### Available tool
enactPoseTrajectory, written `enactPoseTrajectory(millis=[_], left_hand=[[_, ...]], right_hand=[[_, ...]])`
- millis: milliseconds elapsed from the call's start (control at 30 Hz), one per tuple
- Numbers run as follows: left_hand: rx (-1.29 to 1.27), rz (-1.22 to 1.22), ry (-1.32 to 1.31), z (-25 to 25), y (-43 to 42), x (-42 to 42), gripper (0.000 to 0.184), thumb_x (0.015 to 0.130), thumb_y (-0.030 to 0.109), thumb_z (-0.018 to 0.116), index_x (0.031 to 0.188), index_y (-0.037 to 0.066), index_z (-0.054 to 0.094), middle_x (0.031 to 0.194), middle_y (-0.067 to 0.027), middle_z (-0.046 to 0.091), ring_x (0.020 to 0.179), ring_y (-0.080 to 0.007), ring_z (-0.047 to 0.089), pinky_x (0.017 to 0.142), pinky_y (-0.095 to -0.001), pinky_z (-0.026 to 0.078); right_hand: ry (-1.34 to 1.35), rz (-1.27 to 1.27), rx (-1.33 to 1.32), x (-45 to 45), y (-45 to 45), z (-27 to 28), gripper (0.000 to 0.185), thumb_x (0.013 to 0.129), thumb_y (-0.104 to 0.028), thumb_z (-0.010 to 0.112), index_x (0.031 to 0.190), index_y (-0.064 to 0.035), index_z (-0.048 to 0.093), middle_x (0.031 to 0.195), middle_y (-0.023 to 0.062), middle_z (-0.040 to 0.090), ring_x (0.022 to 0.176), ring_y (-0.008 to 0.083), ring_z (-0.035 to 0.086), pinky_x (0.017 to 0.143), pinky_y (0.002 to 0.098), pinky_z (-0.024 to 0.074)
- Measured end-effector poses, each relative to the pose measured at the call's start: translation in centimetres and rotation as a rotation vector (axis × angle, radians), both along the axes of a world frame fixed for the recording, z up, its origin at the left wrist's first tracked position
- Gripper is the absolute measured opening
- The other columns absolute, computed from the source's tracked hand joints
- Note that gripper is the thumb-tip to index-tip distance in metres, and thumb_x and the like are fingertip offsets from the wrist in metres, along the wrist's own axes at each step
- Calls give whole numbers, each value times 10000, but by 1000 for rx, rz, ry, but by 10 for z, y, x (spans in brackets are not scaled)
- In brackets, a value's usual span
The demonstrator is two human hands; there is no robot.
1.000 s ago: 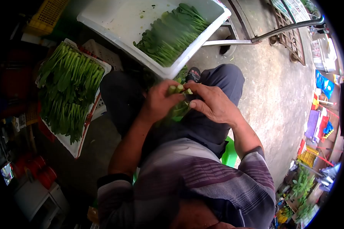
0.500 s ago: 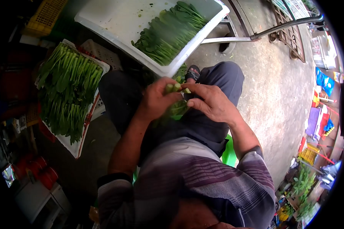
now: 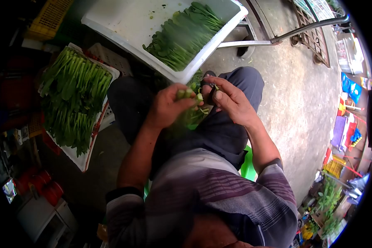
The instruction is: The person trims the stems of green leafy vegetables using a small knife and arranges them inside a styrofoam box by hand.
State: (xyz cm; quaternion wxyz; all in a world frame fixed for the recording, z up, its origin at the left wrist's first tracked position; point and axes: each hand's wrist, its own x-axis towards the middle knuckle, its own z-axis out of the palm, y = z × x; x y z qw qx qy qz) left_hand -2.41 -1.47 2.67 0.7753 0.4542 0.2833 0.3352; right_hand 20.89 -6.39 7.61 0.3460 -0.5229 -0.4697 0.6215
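Observation:
Between my knees, my left hand (image 3: 169, 105) is wrapped round a few green stalks (image 3: 189, 95), their pale cut ends pointing up and right. My right hand (image 3: 231, 99) pinches a small dark blade (image 3: 212, 94) between thumb and fingers, a short way right of the stalk ends and apart from them. Green trimmings (image 3: 199, 113) lie below the hands. Ahead, a white tub (image 3: 124, 45) holds rows of leafy greens (image 3: 186, 35). On the left, more long-stemmed greens (image 3: 76, 95) are piled on a white tray (image 3: 79, 159).
A metal-framed cart (image 3: 314, 35) stands at the upper right. Yellow crates (image 3: 49, 18) are at the upper left. A green stool (image 3: 248, 165) is under me. Red containers (image 3: 39, 182) and a pale cabinet (image 3: 37, 219) sit at the lower left.
My right hand has moved away from the stalk ends, to the right and slightly up, with the dark blade still in it. My left hand keeps hold of the stalks.

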Motion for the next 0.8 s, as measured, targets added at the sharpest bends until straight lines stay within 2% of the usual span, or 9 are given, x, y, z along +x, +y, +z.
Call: enactPoseTrajectory(millis=[133,233,333,433,533,633,733,800], left_hand=[[-194,-20,-29,2,1,6,192,950,16,645,1128,-45,606,995,-108,701,878,-191,711,799,-304,579],[-242,-64,-86,-7,-2,9,210,958,26,631,1152,-50,605,1008,-115,696,872,-195,709,803,-315,585],[-275,-119,-106,-1,-3,7,233,973,39,605,1187,-54,599,1022,-122,694,879,-204,707,815,-325,588],[-312,-167,-139,-3,-4,4,261,987,50,582,1224,-58,581,1042,-129,694,903,-212,707,833,-332,588],[-310,-215,-158,-1,-3,3,283,998,63,571,1251,-63,561,1065,-141,695,930,-220,708,848,-337,585],[-302,-231,-170,-11,-2,0,309,1007,81,566,1278,-67,542,1082,-150,694,942,-226,707,858,-343,582],[-305,-243,-173,-15,-1,0,321,1018,99,559,1290,-68,534,1085,-154,693,938,-226,706,853,-347,580],[-279,-240,-124,-13,-1,2,331,1026,117,551,1298,-68,528,1078,-154,693,924,-224,705,843,-348,578]], right_hand=[[186,-8,88,-5,4,-12,450,963,-197,693,1353,-12,566,1032,-10,595,890,78,558,759,222,479],[34,124,97,-9,15,13,403,939,-81,688,1315,20,583,983,8,561,936,96,586,792,244,508],[-9,175,82,-11,20,16,355,938,-12,633,1288,37,599,953,25,547,954,117,633,831,267,530],[135,203,-26,-9,18,2,379,910,18,630,1288,35,600,977,30,563,878,132,675,838,270,539],[67,213,30,-10,17,4,366,897,12,628,1263,26,624,964,52,610,787,169,709,888,313,526],[-273,323,526,-3,21,-7,313,909,33,582,1216,38,647,931,108,645,765,209,726,975,381,494],[-268,287,474,-6,18,-5,288,909,50,553,1175,39,664,881,145,652,753,238,729,1044,423,440],[-307,280,570,-4,21,-18,301,889,-29,606,1180,16,669,887,143,682,798,253,699,845,384,490]])
